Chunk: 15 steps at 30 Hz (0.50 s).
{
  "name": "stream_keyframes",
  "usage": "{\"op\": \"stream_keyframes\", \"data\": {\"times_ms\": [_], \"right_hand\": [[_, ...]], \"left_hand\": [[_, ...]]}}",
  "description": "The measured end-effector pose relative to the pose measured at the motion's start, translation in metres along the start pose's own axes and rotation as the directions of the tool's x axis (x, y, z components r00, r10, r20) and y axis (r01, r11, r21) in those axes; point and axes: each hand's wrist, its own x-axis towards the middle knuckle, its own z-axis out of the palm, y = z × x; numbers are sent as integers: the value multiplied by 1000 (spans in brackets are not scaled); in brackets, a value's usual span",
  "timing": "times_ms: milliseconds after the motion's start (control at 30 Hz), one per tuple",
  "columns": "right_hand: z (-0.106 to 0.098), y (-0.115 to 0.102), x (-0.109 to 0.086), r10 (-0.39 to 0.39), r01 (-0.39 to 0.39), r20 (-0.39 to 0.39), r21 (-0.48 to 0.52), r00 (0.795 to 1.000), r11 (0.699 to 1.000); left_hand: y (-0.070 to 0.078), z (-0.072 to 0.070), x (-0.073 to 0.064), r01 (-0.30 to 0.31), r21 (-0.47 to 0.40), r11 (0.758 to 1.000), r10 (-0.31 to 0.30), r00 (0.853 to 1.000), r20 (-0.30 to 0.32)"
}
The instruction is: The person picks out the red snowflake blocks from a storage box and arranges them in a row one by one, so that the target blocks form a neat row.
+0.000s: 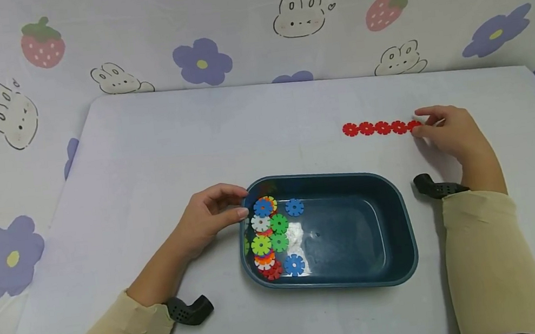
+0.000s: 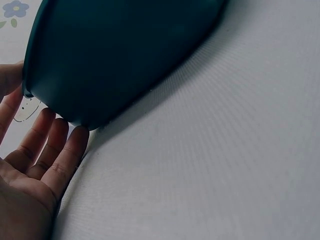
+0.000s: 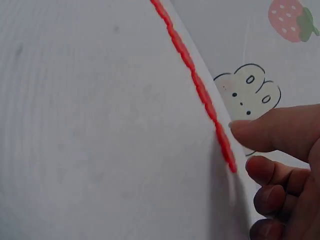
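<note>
A row of several red snowflake discs lies edge to edge on the white table. Over its right end, my right hand has thumb and forefinger spread apart, the thumb overlapping the last disc in the head view. In the right wrist view, the thumb hovers beside the red row, nothing pinched. My left hand holds the dark blue plastic tub at its left end, thumb at the rim and fingertips against the outer wall. Colored snowflake discs are bunched along the tub's left side.
A blue disc and another blue disc lie slightly apart from the bunch inside the tub. Behind the table's back edge hangs a cloth printed with flowers, rabbits and strawberries. Each wrist wears a black device, one by the right sleeve.
</note>
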Motion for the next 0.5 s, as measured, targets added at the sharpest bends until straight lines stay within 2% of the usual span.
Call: {"op": "stream_keyframes", "data": {"times_ms": [100,200,267,333,367,400,467,500], "right_hand": [[-5,-14,-4,-39,39,-25,19,999,999],[-15,-40,-16,-121,123,-69,39,990,992],[-23,-61,-29,-193,200,-108,59,975,978],[-30,-82,-46,-296,311,-149,94,944,946],[-32,-93,-56,-359,380,-164,118,919,918],[-33,-104,-66,-438,462,-178,128,881,878],[-32,-124,-85,-613,633,-163,149,773,760],[-30,-134,-93,-689,701,-133,152,713,696]], "left_hand": [[1,-1,0,-3,9,1000,3,1000,-2],[3,-2,-1,0,13,1000,0,1000,-8],[3,-2,-1,5,9,1000,-5,1000,-9],[3,-2,-1,8,3,1000,-8,1000,-8],[3,-1,-1,10,0,1000,-10,1000,-7],[2,-1,0,11,-3,1000,-11,1000,-6],[2,0,0,11,-7,1000,-11,1000,-3],[1,0,0,11,-5,1000,-11,1000,-3]]}}
